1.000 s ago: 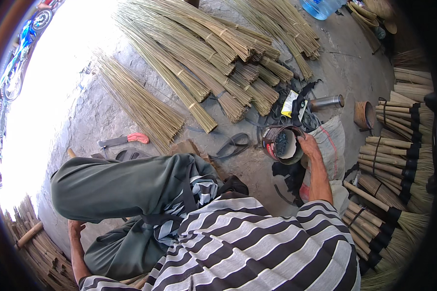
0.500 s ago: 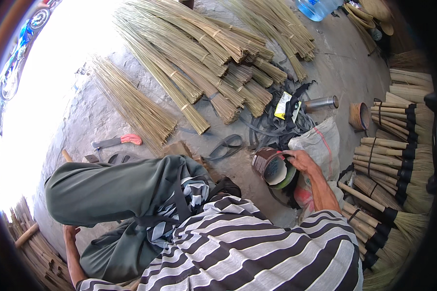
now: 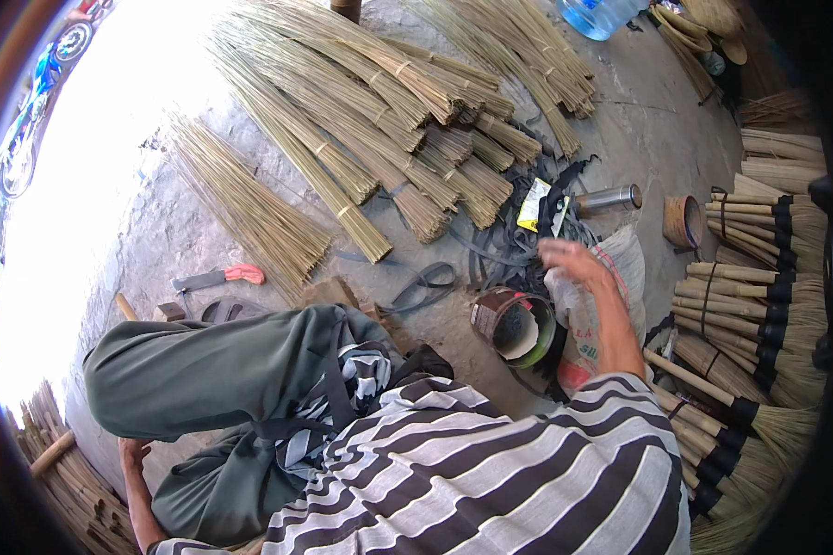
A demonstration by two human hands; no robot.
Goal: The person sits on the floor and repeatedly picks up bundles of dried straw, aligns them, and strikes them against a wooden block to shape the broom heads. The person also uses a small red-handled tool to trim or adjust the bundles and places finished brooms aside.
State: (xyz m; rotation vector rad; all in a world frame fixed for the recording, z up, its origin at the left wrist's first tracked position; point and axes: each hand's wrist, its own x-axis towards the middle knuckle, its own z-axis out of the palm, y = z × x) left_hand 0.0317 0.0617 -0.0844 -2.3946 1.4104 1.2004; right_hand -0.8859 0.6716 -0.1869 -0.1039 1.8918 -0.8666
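My right hand (image 3: 578, 263) is above the white woven sack (image 3: 627, 264), close to a heap of black strips (image 3: 514, 250). Its fingers reach leftward, slightly blurred, and I see nothing held in them. Just below it stands a brown tin (image 3: 492, 313), its mouth tilted toward me and something pale inside; a dark container with a green inner wall (image 3: 553, 344) sits against it. At the lower left, my left hand (image 3: 133, 451) shows only partly beside my bent knee (image 3: 120, 379); its fingers are mostly hidden.
Tied grass bundles (image 3: 342, 120) lie ahead. A red-handled knife (image 3: 217, 277) and a coiled black strip (image 3: 426, 285) are on the ground. Beyond the strips are a metal flask (image 3: 609, 201) and a rusty cylinder (image 3: 682, 222). Brooms with wooden handles (image 3: 727, 287) line the right side.
My right hand has let go of the brown tin's rim and moved up and away from it, toward the black strips. My left hand stays by the knee.
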